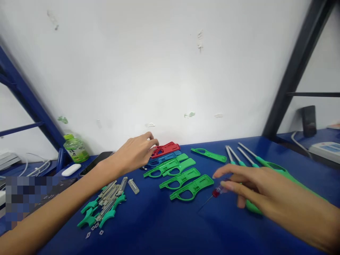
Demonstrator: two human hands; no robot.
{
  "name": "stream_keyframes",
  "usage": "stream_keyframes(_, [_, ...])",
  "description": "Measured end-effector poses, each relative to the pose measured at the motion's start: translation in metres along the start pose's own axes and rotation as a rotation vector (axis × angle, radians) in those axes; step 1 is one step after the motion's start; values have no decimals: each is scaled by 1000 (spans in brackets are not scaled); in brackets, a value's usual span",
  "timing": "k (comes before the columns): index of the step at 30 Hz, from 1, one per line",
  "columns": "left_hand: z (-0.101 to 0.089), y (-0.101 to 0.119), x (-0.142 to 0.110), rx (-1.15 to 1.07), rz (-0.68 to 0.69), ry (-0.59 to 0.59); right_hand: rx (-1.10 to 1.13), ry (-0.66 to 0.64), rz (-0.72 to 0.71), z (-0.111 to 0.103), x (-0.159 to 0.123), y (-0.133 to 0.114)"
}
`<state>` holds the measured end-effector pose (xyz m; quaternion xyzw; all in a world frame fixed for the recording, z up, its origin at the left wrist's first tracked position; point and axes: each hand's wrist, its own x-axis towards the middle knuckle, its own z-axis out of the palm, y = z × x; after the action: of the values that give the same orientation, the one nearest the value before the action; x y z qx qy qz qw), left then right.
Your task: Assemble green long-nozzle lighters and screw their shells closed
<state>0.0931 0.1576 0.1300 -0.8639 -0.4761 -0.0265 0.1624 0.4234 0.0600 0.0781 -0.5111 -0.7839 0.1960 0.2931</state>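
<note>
My left hand (136, 152) reaches across the blue table (164, 226), its fingertips curled onto the end of a red plastic handle shell (166, 149). Under the red shell lies a blue shell (162, 158), then a row of several green shells (183, 180). My right hand (255, 187) hovers low with its fingers spread, just above a small red-handled screwdriver (215, 193) and a green-handled tool (252, 207). Nothing is gripped in the right hand.
A pile of green and metal blade sliders (103, 205) lies at the front left, with small metal pieces (93, 232) beside it. Green-handled tools (239, 156) fan out at the back right. A green bottle (75, 148), a white case (71, 169) and a dark phone (94, 163) sit at the left.
</note>
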Motion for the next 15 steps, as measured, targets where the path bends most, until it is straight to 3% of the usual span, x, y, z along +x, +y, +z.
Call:
stream_keyframes(3, [-2,-16,-34,23,-94,-37,-16,-127,6,10,6,3])
stream_keyframes(6, [7,-41,-64,39,-174,-89,-40,-276,-4,20,10,-1])
stream_keyframes(10, [39,-85,-91,23,-247,-129,-85,-264,-57,41,13,-5])
stream_keyframes(15, [83,-124,-105,-45,-289,-111,-129,-271,-99,72,12,-1])
